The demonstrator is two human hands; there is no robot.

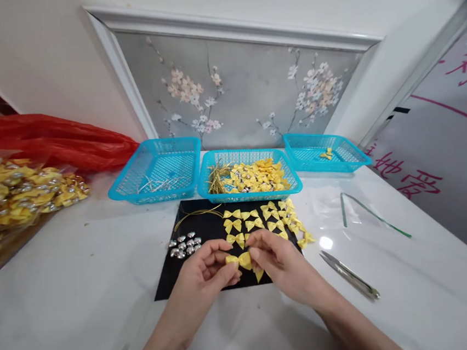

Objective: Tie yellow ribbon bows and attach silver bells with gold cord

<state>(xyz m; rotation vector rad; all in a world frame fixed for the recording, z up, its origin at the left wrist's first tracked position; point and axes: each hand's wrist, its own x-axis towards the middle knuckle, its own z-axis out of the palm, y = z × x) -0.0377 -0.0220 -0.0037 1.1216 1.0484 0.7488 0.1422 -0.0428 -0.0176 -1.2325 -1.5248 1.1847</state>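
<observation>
My left hand and my right hand meet over the near edge of a black mat. Both pinch one small yellow bow between thumbs and fingertips, fingers closed on it. Another yellow piece pokes out below my right hand. Several yellow bows lie in rows on the mat beyond my hands. A cluster of silver beads sits on the mat to the left, close to my left hand.
Three blue baskets stand at the back: the left with thin strips, the middle with yellow bows and gold wire, the right nearly bare. Scissors lie at right. A clear bag of bows and red plastic lie left.
</observation>
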